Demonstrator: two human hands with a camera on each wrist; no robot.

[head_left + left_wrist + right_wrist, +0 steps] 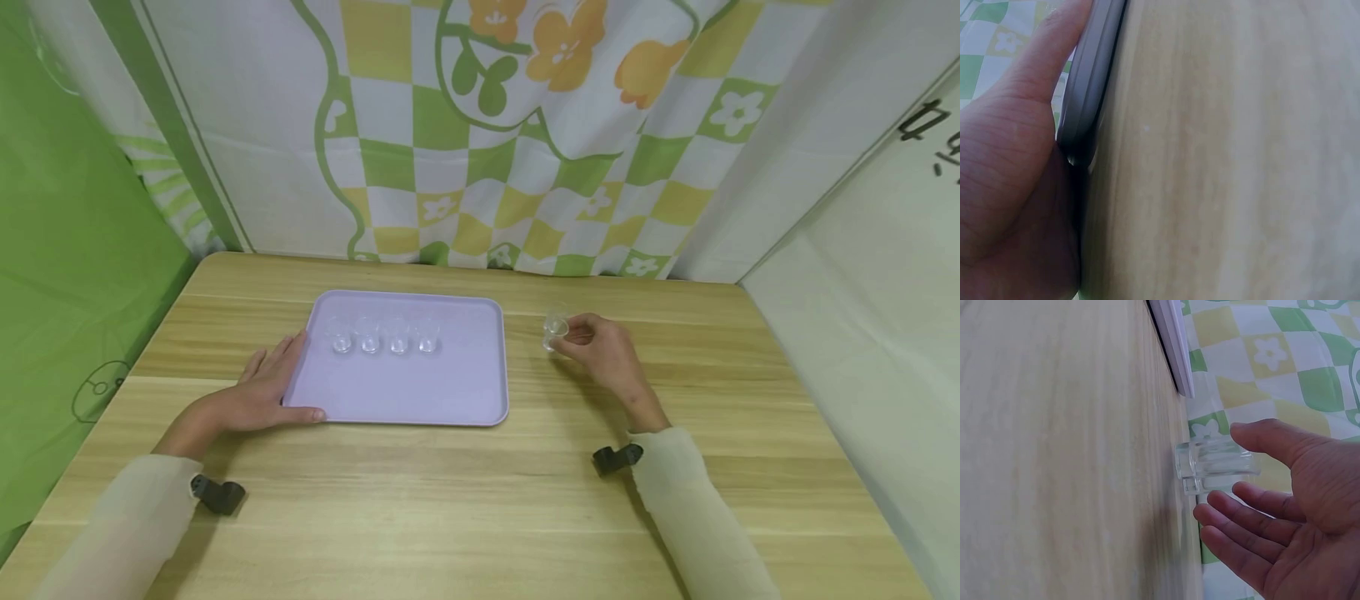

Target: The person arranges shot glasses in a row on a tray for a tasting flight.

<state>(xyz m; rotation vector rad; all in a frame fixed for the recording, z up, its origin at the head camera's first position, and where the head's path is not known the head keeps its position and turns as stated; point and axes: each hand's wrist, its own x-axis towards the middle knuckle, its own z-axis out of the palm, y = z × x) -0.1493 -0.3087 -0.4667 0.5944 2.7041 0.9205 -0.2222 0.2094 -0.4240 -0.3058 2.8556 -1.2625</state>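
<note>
On the lilac tray [397, 392], several small clear shot glasses [399, 337] stand in a row. My left hand [258, 392] lies at the tray's near left corner, fingers stretched along its left side and thumb along the front edge. In the left wrist view, the thumb runs beside the tray's rim [1091, 81]. To the right of the tray, my right hand [603, 350] holds a shot glass [553, 340] near its rim, between thumb and fingertips. In the right wrist view, a second clear glass [1190, 486] shows beside the held shot glass [1210, 456], partly hidden by it.
The wooden table [450, 517] carries the tray left of centre. A patterned curtain [517, 167] hangs along its back edge. Green fabric [75, 250] borders the left, and a white sheet [870, 350] borders the right. Black wrist cameras [217, 494] sit at both sleeves.
</note>
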